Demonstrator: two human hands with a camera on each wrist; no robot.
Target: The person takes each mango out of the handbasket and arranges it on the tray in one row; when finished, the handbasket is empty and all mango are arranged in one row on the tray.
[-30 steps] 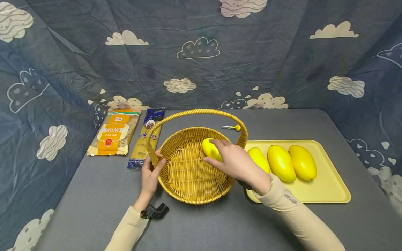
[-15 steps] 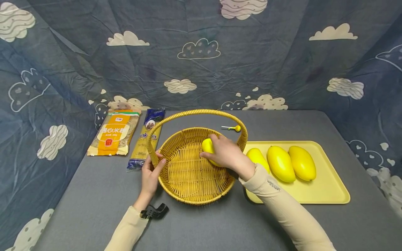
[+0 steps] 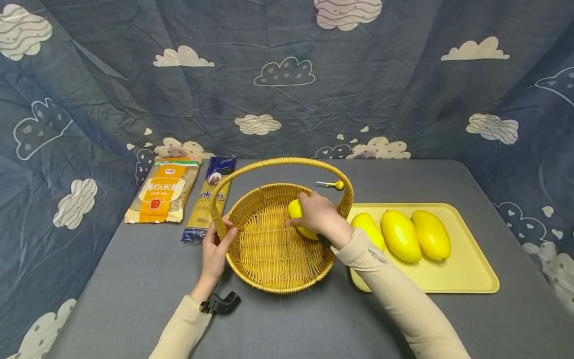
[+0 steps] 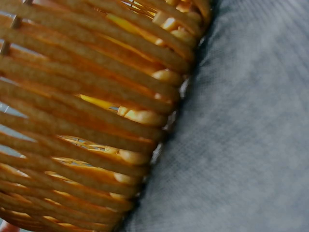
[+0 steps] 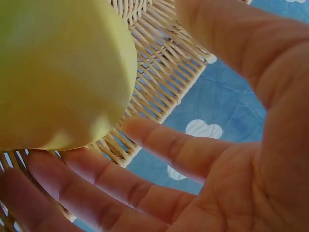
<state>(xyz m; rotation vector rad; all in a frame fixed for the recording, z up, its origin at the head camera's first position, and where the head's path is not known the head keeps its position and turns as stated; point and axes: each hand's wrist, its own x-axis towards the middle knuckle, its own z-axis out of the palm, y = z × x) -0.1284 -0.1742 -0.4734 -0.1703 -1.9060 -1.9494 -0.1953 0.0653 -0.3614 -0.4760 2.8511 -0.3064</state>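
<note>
A yellow wicker basket (image 3: 269, 254) with a tall arched handle (image 3: 282, 161) stands in the middle of the table. On its left side my left hand (image 3: 214, 257) grips the rim beside the handle's base. The left wrist view shows the basket's woven side (image 4: 87, 72) close up. Inside the basket, at the right wall, my right hand (image 3: 319, 215) holds a yellow mango (image 3: 295, 209), partly covered by the hand. In the right wrist view the fingertips lie along the edge of the mango (image 5: 63, 72), while the palm is apart from it.
A yellow tray (image 3: 468, 271) at right bears three mangoes (image 3: 401, 236). Behind the basket lies a yellow lollipop (image 3: 338, 185). At left are a rice noodle packet (image 3: 161, 192) and a blue-and-yellow pasta packet (image 3: 206, 202). A cloud-patterned cloth (image 3: 381, 99) hangs behind.
My right hand has moved left and down into the basket with the mango, its forearm swinging left. My left hand keeps its place on the rim.
</note>
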